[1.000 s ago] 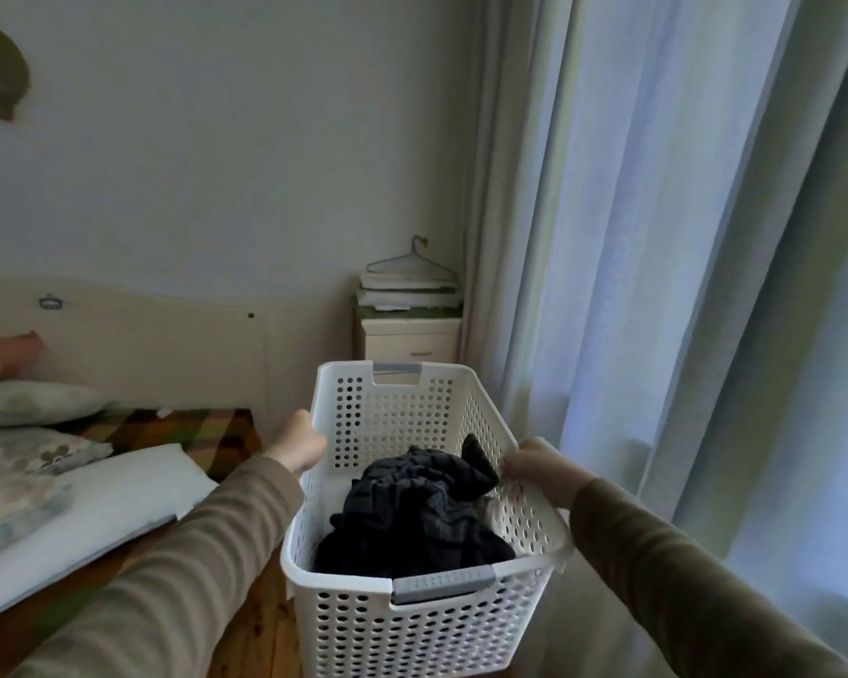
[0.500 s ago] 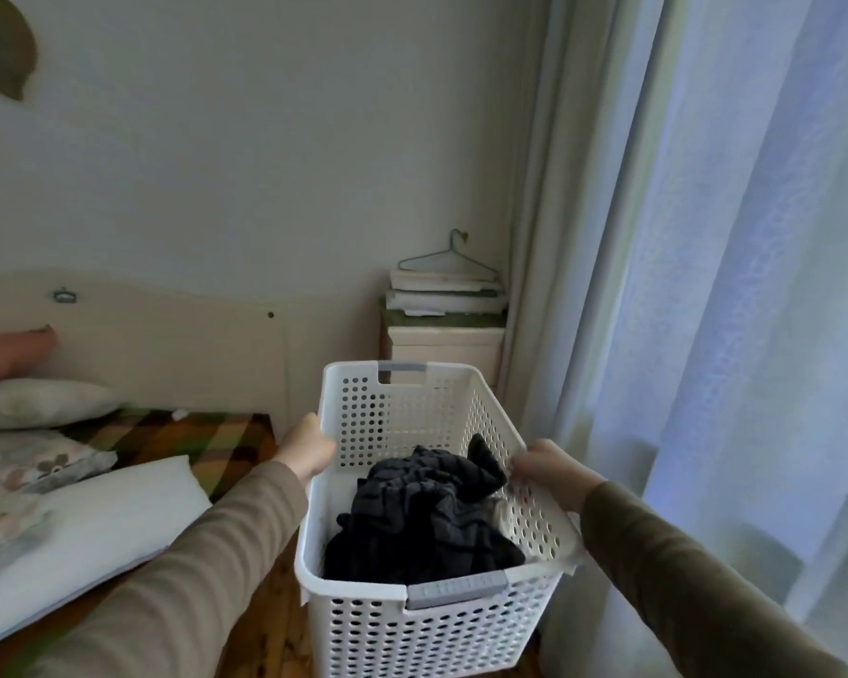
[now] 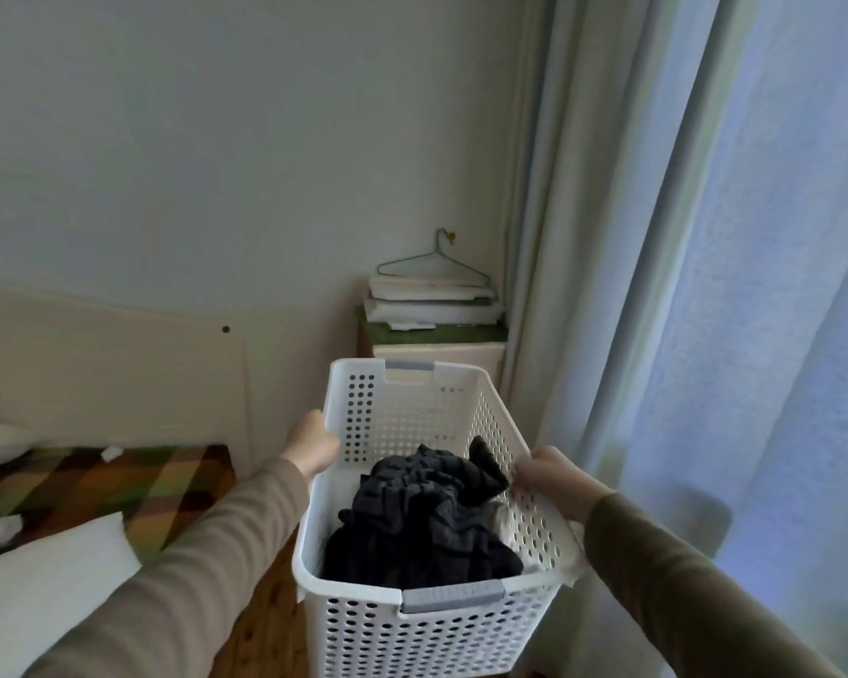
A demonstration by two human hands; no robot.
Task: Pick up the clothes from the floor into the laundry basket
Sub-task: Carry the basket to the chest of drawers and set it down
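A white perforated laundry basket (image 3: 427,628) with grey handle grips is held up in front of me. My left hand (image 3: 312,445) grips its left rim, and my right hand (image 3: 551,477) grips the right rim. Inside lies a crumpled heap of dark grey clothes (image 3: 422,521), with a bit of pale cloth (image 3: 503,518) showing beside it on the right. No clothes on the floor are in view.
A bed with a checked blanket (image 3: 118,482) and white pillow (image 3: 45,589) lies to the left. A small nightstand (image 3: 441,349) with stacked books and a wire hanger (image 3: 432,264) stands in the corner. Pale curtains (image 3: 681,286) hang on the right. Wooden floor (image 3: 265,623) shows below.
The view has swung left and up, so the basket, nightstand and curtain have shifted right in the frame. Both hands keep the same hold on the basket rims.
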